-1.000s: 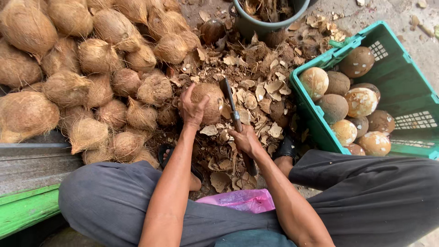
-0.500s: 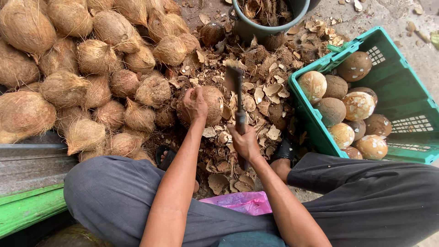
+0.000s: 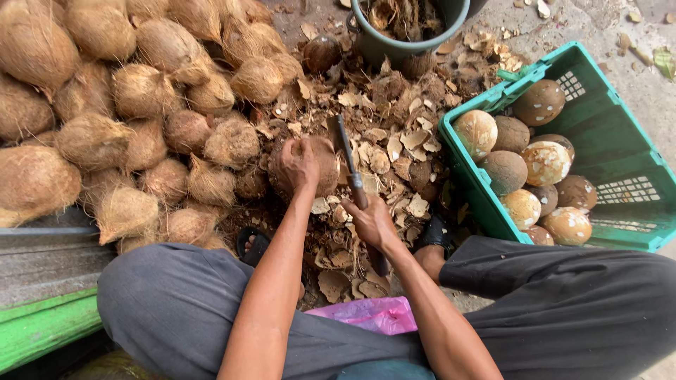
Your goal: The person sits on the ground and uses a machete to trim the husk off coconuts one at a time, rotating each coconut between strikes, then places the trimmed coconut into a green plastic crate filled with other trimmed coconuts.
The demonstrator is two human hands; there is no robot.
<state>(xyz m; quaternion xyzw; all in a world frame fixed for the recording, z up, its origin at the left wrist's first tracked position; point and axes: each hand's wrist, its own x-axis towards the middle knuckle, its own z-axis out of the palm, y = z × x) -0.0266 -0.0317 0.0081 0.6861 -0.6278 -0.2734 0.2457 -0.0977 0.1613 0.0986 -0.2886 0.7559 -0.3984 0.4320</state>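
The left hand (image 3: 297, 163) is clamped over the top of a husked coconut (image 3: 317, 167) that sits on the ground among shell chips (image 3: 394, 151), its grip closed on the nut with fingers spread across the fibre. The right hand (image 3: 372, 222) has a closed grip on the handle of a cleaver (image 3: 345, 151), whose blade lies just beside the coconut, on the side away from the left hand's palm, pointing away from the person.

What could go wrong, as a judgement: the blade edge stands very close to the left fingers, so a glancing stroke on the round, fibrous shell could slide toward them. The nut rests on loose chips and could roll under a blow.

Beyond the left grip lies a heap of unhusked coconuts (image 3: 141, 105); beyond the right grip a green crate (image 3: 598, 151) holds peeled ones, and a dark bucket (image 3: 394, 42) stands past the blade tip.

The cleaver's handle is hidden inside the right hand, the coconut's underside cannot be seen, and the bucket and heap are cut off by the frame.
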